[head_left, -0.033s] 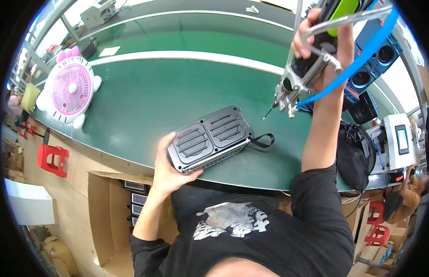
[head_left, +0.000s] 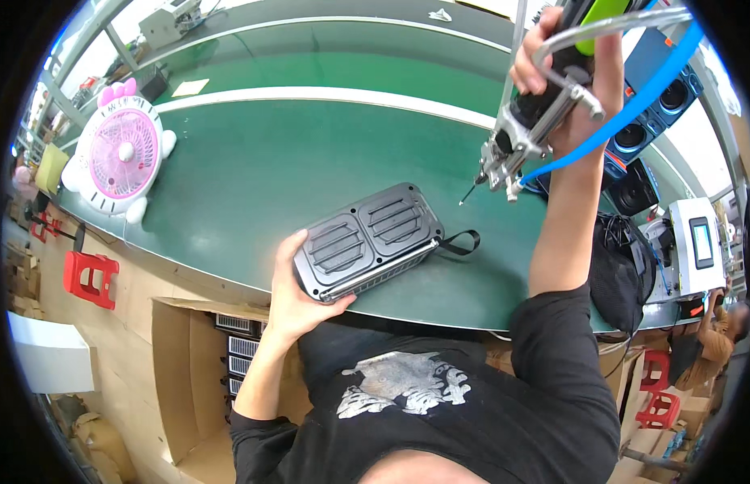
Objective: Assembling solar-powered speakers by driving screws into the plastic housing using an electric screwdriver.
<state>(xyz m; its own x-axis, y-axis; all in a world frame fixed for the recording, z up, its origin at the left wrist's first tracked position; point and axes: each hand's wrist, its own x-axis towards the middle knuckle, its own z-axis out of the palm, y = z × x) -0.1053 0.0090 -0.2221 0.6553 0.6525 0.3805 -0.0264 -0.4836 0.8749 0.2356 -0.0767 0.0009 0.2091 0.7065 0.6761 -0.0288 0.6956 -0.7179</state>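
A dark grey portable speaker (head_left: 368,242) with two slotted grilles and a black wrist strap (head_left: 462,244) lies on the green workbench (head_left: 254,161). My left hand (head_left: 298,290) grips its left end, thumb along the near edge and fingers over the far side. Up at the right, my right hand (head_left: 564,89) is wrapped round a black and green power screwdriver (head_left: 570,66) with a metal feed head. A blue hose (head_left: 633,121) and clear tubing run from it. The thin bit (head_left: 469,194) points down, right of the speaker and apart from it.
A pink and white fan (head_left: 123,153) stands at the bench's left. Right of my arm are several blue-black speakers (head_left: 630,137), a black mesh bag (head_left: 621,274) and a white machine (head_left: 697,246). Below the front edge, an open carton (head_left: 177,379) holds similar units. A person (head_left: 710,343) is at far right.
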